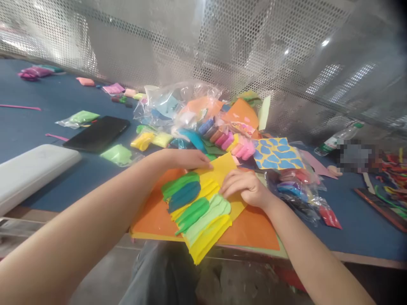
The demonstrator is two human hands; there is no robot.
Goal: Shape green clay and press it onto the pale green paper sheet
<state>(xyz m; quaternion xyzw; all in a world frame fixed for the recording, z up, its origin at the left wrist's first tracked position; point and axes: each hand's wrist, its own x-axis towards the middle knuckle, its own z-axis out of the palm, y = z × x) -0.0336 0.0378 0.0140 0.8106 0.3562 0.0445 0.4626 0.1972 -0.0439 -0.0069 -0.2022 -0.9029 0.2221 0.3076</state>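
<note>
A yellow sheet [222,166] lies slanted on orange paper [254,228], its lower corner past the table's front edge. Soft modelling clay is spread across the sheet in stripes: green [180,185], dark blue [184,196], pale green [208,217] and yellow [208,239]. My left hand [187,159] reaches over from the left, its fingers closed at the sheet's upper left edge. With fingers bent together, my right hand [243,186] presses at the upper end of the pale green and yellow clay. Its fingertips are partly hidden.
Behind the sheet are piled bagged clay pieces [219,135] and a blue-patterned yellow card [276,153]. A black tablet-like slab [98,133] and a white case [38,169] lie left. Clay packets [295,190] and a bottle [338,137] are right. Perforated metal [178,46] stands behind.
</note>
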